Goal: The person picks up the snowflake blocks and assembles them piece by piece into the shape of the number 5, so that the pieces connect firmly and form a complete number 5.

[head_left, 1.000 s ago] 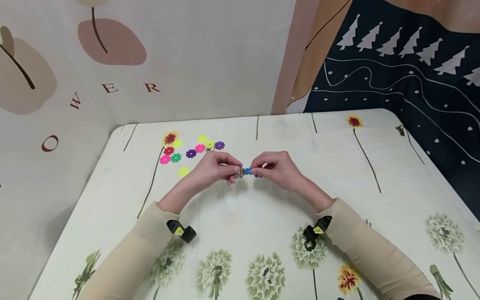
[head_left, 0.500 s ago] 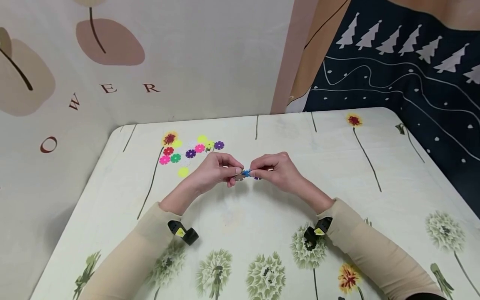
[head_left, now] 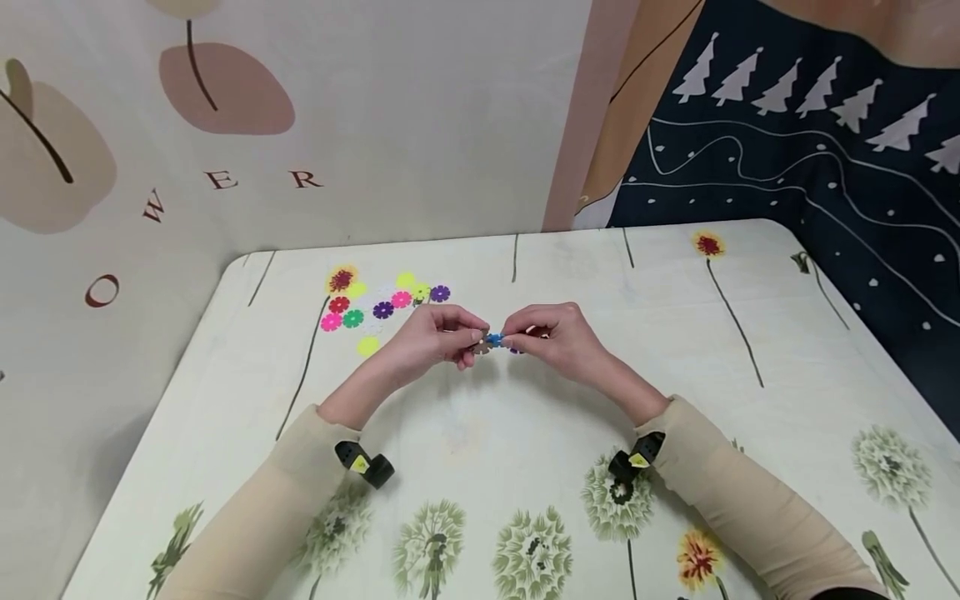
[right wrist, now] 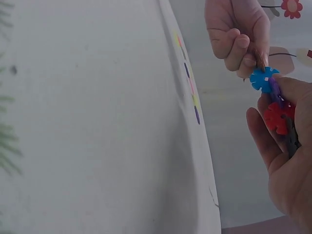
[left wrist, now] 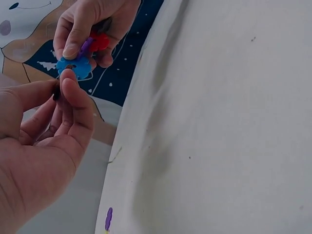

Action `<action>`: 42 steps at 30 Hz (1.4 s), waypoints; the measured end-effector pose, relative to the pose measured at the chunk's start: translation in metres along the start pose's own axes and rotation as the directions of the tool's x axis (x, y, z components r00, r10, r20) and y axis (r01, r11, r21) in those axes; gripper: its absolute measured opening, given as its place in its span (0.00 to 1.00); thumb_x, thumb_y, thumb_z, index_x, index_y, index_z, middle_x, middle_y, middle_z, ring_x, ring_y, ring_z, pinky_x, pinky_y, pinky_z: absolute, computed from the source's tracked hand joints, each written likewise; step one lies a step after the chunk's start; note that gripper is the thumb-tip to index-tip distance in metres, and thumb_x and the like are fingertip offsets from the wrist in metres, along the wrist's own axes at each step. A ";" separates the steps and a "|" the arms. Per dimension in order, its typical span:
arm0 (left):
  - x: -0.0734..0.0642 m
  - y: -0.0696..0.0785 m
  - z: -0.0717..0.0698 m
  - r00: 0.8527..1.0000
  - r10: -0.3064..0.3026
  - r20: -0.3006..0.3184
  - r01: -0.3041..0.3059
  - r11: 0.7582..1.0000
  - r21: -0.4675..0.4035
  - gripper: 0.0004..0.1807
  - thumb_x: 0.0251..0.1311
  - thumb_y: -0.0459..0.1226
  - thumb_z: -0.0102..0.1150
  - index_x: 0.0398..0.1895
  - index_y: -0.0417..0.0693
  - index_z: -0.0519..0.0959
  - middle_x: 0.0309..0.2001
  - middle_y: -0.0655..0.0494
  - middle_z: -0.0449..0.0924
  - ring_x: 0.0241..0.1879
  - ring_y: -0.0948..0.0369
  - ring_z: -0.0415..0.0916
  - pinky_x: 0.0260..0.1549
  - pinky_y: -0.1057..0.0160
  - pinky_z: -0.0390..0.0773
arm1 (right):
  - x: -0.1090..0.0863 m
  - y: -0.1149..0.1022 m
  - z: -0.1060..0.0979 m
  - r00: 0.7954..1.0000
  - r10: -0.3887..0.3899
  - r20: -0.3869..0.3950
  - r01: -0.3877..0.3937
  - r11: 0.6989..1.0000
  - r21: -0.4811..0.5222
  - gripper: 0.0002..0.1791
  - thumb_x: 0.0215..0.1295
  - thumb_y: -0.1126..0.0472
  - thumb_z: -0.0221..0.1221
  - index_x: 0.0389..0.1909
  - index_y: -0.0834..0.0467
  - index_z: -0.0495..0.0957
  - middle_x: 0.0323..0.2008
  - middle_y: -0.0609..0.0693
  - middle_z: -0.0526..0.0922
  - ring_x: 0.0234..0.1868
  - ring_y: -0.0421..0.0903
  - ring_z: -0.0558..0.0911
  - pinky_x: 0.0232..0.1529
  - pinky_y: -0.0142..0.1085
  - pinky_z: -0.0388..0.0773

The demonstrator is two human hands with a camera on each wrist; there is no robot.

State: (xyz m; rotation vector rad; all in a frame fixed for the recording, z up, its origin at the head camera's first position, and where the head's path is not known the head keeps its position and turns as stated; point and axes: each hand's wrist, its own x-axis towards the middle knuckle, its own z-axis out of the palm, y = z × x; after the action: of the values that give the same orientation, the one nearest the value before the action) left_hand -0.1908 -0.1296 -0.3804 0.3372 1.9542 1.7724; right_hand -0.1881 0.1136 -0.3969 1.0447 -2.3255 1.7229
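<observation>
Over the middle of the table, my left hand (head_left: 437, 337) pinches a brown notched snowflake disc (head_left: 482, 347) between thumb and fingers. My right hand (head_left: 558, 337) grips a short chain of joined discs, its thumb beside the blue disc (right wrist: 262, 80). In the right wrist view, a purple disc (right wrist: 275, 90), a red disc (right wrist: 277, 119) and a dark grey disc (right wrist: 292, 137) follow behind the blue one, partly covered by the palm and fingers. Brown and blue meet edge to edge at an angle; how deep their slots sit is hidden by the fingertips.
Loose snowflake discs lie flat at the back left of the table, among them a green disc (head_left: 352, 318), a red one (head_left: 339, 304), and several pink, purple and yellow ones. A flower-printed cloth (head_left: 465, 467) covers the table. Behind it hangs a printed curtain (head_left: 420, 125).
Both hands stay together in nearly the same spot. The brown disc shifts and tilts slightly against the blue one. The loose discs have not moved.
</observation>
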 end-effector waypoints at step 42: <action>-0.001 -0.009 -0.002 0.998 -0.019 -0.065 0.013 0.996 -0.090 0.13 0.69 0.24 0.59 0.54 0.27 0.79 0.41 0.44 0.85 0.31 0.59 0.81 0.37 0.64 0.86 | -0.005 0.002 -0.006 0.946 0.325 0.009 -0.324 0.941 0.101 0.09 0.71 0.67 0.63 0.44 0.68 0.86 0.36 0.55 0.89 0.32 0.46 0.84 0.34 0.39 0.84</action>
State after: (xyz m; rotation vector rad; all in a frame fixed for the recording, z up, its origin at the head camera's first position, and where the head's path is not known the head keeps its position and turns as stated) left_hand -0.1901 -0.1331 -0.3888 0.2355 1.9083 1.8765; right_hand -0.1871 0.1219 -0.3986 0.6906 -2.5459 1.9677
